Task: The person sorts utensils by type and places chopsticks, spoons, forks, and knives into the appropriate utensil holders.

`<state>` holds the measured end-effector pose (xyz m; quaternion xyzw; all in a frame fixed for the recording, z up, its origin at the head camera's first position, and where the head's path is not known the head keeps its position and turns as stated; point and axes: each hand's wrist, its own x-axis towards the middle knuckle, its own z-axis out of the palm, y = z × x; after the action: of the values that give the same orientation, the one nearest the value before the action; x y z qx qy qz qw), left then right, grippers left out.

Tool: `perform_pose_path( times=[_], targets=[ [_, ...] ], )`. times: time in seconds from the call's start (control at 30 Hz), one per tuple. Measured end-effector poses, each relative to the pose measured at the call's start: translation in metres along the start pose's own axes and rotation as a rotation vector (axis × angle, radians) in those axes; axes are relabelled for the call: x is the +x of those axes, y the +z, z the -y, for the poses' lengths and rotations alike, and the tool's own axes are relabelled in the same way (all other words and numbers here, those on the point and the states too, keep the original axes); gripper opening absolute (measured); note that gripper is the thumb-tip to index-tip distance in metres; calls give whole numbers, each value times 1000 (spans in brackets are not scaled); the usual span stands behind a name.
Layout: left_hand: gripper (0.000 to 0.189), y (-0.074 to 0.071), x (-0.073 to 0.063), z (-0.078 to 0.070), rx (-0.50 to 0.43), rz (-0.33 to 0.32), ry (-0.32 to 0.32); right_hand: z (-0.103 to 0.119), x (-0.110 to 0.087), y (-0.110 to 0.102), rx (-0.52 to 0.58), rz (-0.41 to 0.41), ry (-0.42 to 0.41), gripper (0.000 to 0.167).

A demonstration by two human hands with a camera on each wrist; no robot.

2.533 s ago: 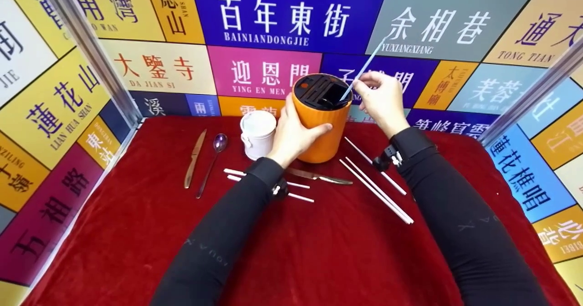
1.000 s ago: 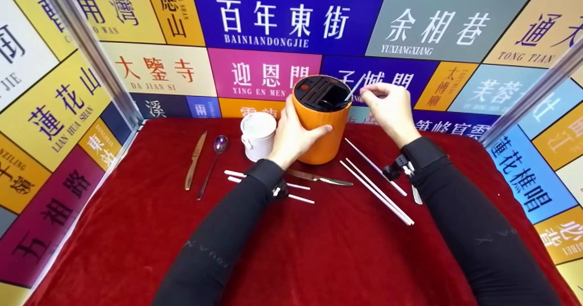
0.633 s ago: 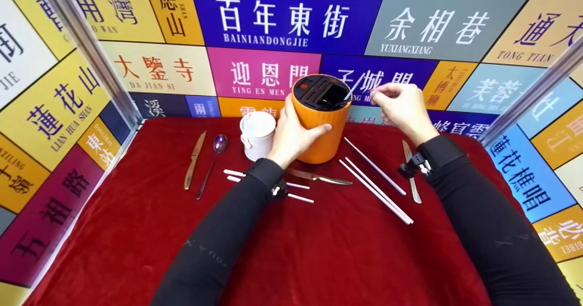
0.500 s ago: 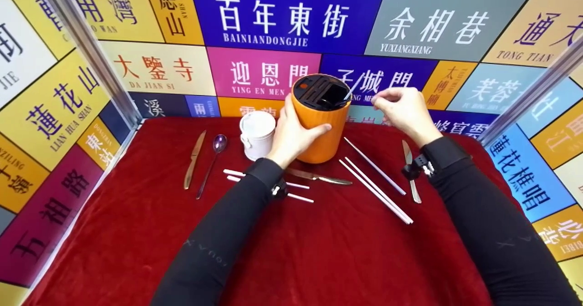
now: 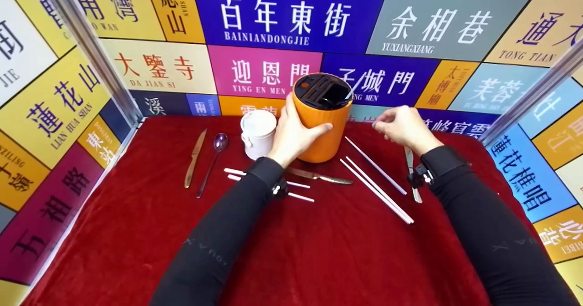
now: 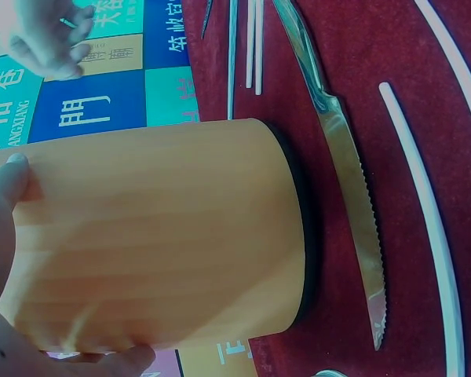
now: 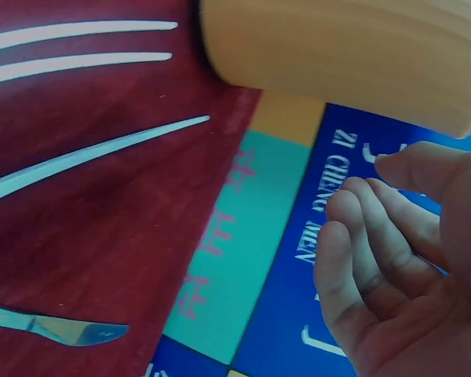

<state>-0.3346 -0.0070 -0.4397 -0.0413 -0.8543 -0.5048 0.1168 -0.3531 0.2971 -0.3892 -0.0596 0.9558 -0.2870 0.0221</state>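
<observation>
My left hand (image 5: 291, 135) grips the side of an orange cylindrical utensil holder (image 5: 325, 137), which stands upright at the back of the table. Its black top has slots and one larger square opening. A thin pale chopstick (image 5: 350, 93) leans in that opening, with only its upper end showing above the rim. To the right of the holder, my right hand (image 5: 403, 124) hangs in the air with its fingers loosely curled. The right wrist view shows nothing between its thumb (image 7: 424, 165) and fingers. A serrated knife (image 6: 349, 188) lies close in front of the holder's base.
A white lidded canister (image 5: 258, 135) stands left of the holder. Farther left lie a knife (image 5: 195, 159) and a long spoon (image 5: 213, 160). Three chopsticks (image 5: 378, 191) and another knife (image 5: 412, 178) lie to the right. More white sticks (image 5: 300, 196) pass under my left forearm.
The chopstick, earlier pinched by my right hand, has dropped deep into the holder's opening. My right hand let go, then moved right and down. The left hand has stayed on the holder.
</observation>
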Motion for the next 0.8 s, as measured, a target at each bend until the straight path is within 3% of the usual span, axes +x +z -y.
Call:
perform_pose_path(
  times=[0.3, 0.8],
  targets=[
    [126, -1, 1, 1, -2, -2, 4, -23, 4, 29, -131, 142, 1, 24],
    [126, -1, -2, 0, -6, 3, -5, -56, 3, 68, -334, 188, -8, 25]
  ],
)
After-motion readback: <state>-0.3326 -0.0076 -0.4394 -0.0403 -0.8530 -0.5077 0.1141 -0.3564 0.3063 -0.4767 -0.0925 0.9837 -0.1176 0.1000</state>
